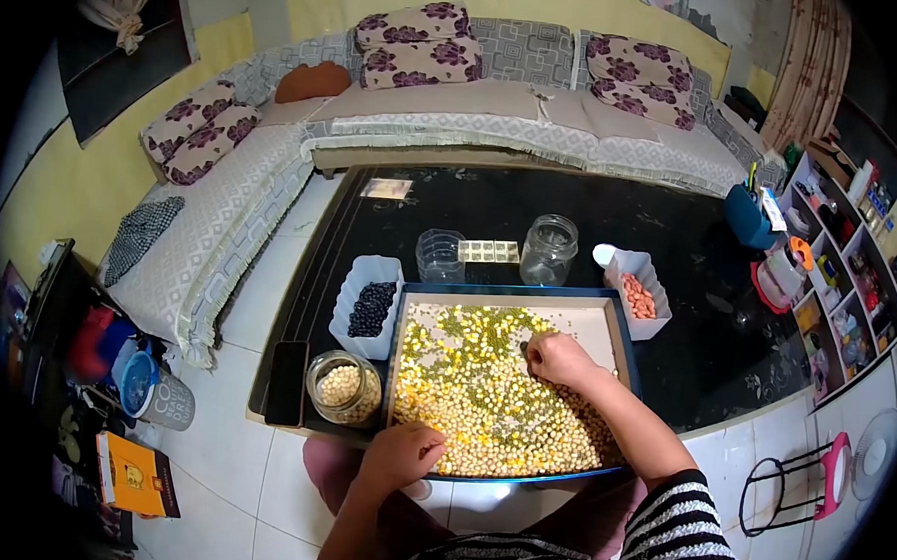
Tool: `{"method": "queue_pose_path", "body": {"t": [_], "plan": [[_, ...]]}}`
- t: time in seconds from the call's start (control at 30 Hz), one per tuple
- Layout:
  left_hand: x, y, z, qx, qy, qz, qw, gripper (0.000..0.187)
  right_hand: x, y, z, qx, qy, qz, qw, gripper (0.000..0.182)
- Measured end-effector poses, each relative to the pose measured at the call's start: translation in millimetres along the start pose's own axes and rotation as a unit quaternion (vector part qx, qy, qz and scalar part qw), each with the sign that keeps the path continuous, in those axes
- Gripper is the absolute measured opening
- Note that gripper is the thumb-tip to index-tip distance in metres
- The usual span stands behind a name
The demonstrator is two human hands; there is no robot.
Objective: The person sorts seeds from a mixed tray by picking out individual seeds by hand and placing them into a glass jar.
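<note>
Beans: in your tray; likely light, hard, slippery; pinch singly.
Right hand: your fingers curl over them; can't tell what's held.
Left hand: half-curled, near-left corner; contents unclear.

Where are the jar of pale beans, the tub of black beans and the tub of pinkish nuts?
Jar of pale beans (342,387): head view, on the beans inside.
Tub of black beans (371,311): head view, on the beans.
Tub of pinkish nuts (638,296): head view, on the nuts.
</note>
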State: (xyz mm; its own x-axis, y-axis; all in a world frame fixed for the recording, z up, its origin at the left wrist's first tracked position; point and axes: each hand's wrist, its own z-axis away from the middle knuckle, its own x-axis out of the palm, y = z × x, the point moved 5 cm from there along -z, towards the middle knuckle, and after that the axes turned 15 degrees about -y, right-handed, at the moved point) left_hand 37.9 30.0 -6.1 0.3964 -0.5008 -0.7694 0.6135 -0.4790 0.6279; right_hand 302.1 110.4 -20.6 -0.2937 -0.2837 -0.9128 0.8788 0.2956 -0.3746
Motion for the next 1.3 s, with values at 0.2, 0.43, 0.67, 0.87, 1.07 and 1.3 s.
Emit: {"method": "queue_pose_path", "body": {"t": [0.2, 0.43, 0.67, 0.87, 1.07, 1.3], "plan": [[-0.7, 0.6, 0.5, -0.004, -0.003, -0.006, 1.0, 0.015, -3.2, -11.5, 3.6, -0.007, 0.007, -0.042, 0.999, 0.012], [-1.9, 2.1, 0.8, 0.005, 0.003, -0.003, 1.0, 0.015, 6.7, -19.9, -2.3, -0.061, -0.047, -0.034, 0.996, 0.017], [-2.0, 2.6, 0.7, 0.003, 0.003, 0.0, 1.0, 0.013, 6.4, -26.5, 1.0, -0.084, -0.05, -0.029, 0.995, 0.015], [-6.2, 6.1, 0.5, 0.006, 0.012, 0.004, 1.0, 0.013, 7.8, -23.3, -4.7, -0.069, -0.046, -0.023, 0.996, 0.015], [-5.3, 6.0, 1.4, 0.027, 0.023, 0.024, 0.999, 0.013, -33.4, -74.7, -12.1, -0.103, 0.004, -0.122, 0.987, 0.009], [-4.8, 7.5, 1.5, 0.047, 0.038, 0.012, 0.998, 0.012, -55.8, -206.8, -46.5, -0.309, 0.07, -0.15, 0.936, 0.008]]}}
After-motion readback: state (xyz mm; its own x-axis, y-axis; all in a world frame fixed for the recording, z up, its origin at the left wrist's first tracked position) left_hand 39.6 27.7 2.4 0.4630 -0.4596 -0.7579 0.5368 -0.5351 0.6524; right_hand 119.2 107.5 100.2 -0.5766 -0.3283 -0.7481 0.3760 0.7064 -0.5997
